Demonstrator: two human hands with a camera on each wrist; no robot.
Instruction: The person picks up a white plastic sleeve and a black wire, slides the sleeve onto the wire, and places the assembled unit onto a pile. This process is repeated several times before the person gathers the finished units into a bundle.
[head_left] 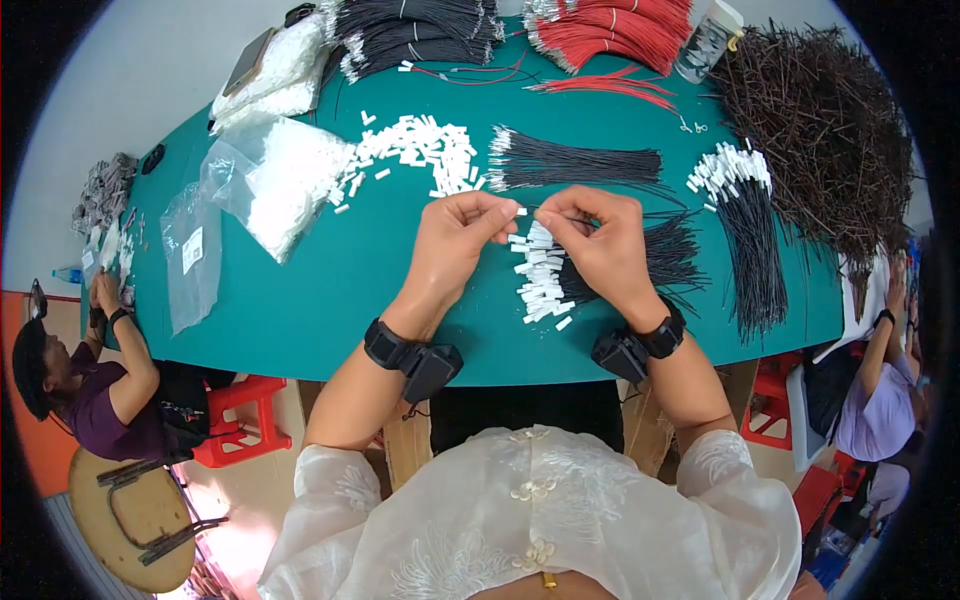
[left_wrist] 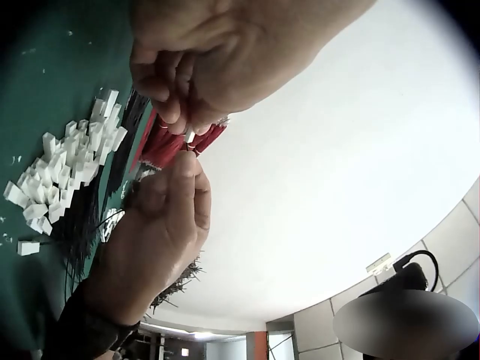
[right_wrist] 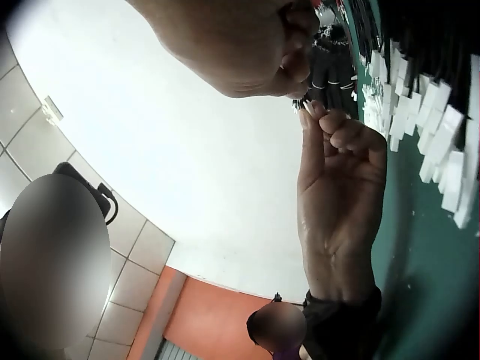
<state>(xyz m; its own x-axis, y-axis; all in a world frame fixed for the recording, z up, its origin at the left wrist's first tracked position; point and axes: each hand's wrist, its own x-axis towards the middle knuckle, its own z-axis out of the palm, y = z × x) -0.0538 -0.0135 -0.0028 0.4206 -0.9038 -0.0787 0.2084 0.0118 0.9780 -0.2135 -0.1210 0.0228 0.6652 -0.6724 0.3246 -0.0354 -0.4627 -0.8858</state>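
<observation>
The left hand [head_left: 452,240] pinches a small white connector [head_left: 520,211] between thumb and index finger; the same connector [left_wrist: 190,137] shows between the two hands in the left wrist view. Close on its right, the right hand [head_left: 600,245] has thumb and index finger pressed together around what looks like a thin dark wire, mostly hidden by the fingers. Below the hands, a pile of white connectors [head_left: 541,280] with black wires lies on the green table [head_left: 330,300]. Behind them is a bundle of black wires [head_left: 590,163] with silvery ends.
Loose white connectors [head_left: 425,140] spill from a plastic bag [head_left: 290,185] at left. Red wires [head_left: 610,30] and black wires [head_left: 420,30] lie at the back. A cup [head_left: 708,42], a dark wire heap [head_left: 815,130] and a connector-tipped bundle [head_left: 750,240] are on the right. People sit at both sides.
</observation>
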